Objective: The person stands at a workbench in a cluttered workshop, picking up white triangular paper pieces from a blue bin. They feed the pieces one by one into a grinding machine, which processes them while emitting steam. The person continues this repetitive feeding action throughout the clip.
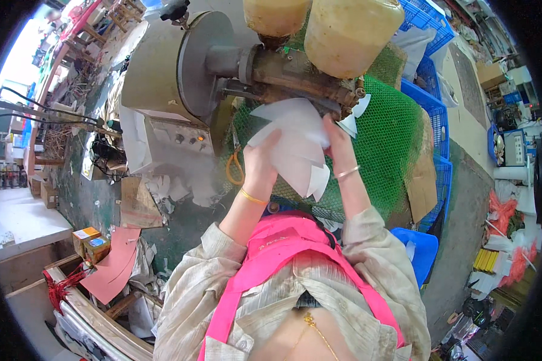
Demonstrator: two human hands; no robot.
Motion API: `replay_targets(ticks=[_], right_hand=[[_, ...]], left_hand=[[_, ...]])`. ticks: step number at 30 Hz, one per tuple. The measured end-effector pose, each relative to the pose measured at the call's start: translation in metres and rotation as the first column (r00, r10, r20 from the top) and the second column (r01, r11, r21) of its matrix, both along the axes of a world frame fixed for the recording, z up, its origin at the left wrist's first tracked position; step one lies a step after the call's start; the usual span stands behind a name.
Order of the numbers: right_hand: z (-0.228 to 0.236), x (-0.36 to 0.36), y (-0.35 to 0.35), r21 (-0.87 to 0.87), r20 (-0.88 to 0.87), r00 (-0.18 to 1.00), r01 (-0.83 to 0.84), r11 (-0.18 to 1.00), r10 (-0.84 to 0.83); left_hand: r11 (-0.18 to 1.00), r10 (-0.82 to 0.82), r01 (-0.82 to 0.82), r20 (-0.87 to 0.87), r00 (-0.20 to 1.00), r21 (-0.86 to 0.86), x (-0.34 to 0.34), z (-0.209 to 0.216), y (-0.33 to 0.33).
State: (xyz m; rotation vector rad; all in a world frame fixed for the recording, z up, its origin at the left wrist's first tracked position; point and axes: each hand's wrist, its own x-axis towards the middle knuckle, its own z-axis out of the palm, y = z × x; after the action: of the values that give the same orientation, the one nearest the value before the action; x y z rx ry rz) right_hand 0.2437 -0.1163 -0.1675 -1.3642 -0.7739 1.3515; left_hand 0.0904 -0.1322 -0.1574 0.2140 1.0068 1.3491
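Note:
Several white, pointed sheets of what looks like paper or thin card (pixel 298 141) are fanned between my hands, in front of the machine's rollers. My left hand (pixel 264 155) grips their left side, its fingers partly hidden by the sheets. At the right edge, my right hand (pixel 340 144) holds them with the thumb side upward. Just beyond the sheets is a rusty roller machine (pixel 301 69) with a round grey plate (pixel 202 63). More white pieces (pixel 361 107) stick out at its right end. Orange-handled scissors (pixel 235 168) lie left of my left hand.
Two cloudy yellowish containers (pixel 352 36) sit above the rollers. Green mesh (pixel 391 132) spreads underneath, beside blue crates (pixel 426 114) on the right. A control box with knobs (pixel 177 141) is at left. Paper scraps (pixel 205 186) and cardboard (pixel 140 201) lie on the floor.

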Motion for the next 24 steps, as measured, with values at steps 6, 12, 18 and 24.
replay_targets(ticks=[6,12,18,24], right_hand=[[0.009,0.003,-0.024,0.091,0.153,0.974,-0.182,0.979,0.167],[0.019,-0.003,-0.027,0.036,0.263,0.935,-0.255,0.966,0.237],[0.006,0.006,-0.019,0.179,0.339,0.856,-0.467,0.866,0.391],[0.023,0.014,-0.022,-0.036,0.212,0.912,-0.353,0.935,0.353]], left_hand=[[0.988,0.030,-0.046,0.110,0.993,0.150,0.005,0.003,-0.005],[0.995,-0.035,0.030,0.054,0.998,0.095,0.001,0.003,-0.010],[0.991,-0.025,0.023,0.011,1.000,0.129,-0.001,0.008,-0.015],[0.992,-0.037,0.034,0.019,0.999,0.120,-0.002,0.009,-0.011]])
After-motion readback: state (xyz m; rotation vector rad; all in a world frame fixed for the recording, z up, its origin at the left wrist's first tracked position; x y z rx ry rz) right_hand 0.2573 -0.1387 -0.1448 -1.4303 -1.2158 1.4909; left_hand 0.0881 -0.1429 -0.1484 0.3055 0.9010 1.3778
